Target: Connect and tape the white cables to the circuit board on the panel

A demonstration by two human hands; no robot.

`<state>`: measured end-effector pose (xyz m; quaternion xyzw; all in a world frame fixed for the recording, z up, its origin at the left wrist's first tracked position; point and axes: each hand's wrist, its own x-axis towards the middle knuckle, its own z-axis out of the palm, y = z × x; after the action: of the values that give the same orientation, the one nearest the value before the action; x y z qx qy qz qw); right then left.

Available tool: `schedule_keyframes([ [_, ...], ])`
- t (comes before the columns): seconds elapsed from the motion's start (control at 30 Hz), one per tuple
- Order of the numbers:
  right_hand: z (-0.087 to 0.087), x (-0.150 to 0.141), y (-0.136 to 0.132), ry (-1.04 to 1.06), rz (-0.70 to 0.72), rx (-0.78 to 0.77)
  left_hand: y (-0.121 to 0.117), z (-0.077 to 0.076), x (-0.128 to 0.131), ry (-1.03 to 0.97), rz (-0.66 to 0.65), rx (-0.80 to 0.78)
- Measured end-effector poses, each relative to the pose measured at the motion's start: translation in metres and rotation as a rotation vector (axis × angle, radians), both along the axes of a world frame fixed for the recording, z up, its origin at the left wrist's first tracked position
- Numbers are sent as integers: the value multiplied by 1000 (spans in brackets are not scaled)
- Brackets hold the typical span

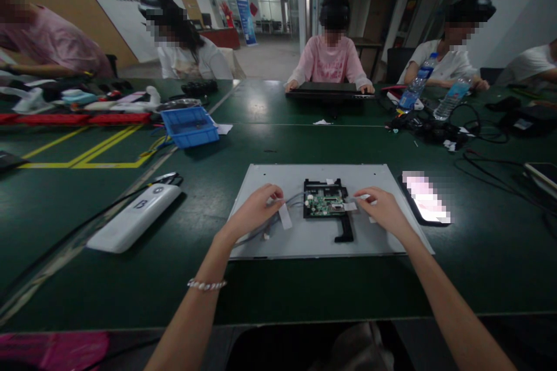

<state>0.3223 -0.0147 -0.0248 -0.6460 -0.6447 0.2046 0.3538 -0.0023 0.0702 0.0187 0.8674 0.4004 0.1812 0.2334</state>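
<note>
A grey-white flat panel lies on the table in front of me. On its middle sits a green circuit board in a black bracket. My left hand is left of the board, its thumb and fingers pinched at the top of a white strip. Grey cables run from the board's left side under that hand. To the right of the board, my right hand is closed in a pinch; what it holds is too small to make out. Close to its fingertips is a white tape piece.
A white power bank with a black cable lies left, a lit phone right. Farther off are a blue bin, water bottles and tangled cables. Across the table, a person holds a dark panel.
</note>
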Motion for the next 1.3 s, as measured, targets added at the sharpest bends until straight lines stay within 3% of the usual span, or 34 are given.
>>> schedule_keyframes([
  [0.3, 2, 0, -2, 15, 22, -31, -5, 12, 0, 15, -30, -1],
  [0.63, -1, -4, 0, 60, 65, -71, 0, -2, -5, 75, -31, -70],
  [1.0, 3, -7, -1, 112, 72, -69, 1, -5, -9, 110, -27, -118],
  [1.3, -5, 9, 3, 43, -35, -67, 2, -6, -11, 125, -43, -126],
])
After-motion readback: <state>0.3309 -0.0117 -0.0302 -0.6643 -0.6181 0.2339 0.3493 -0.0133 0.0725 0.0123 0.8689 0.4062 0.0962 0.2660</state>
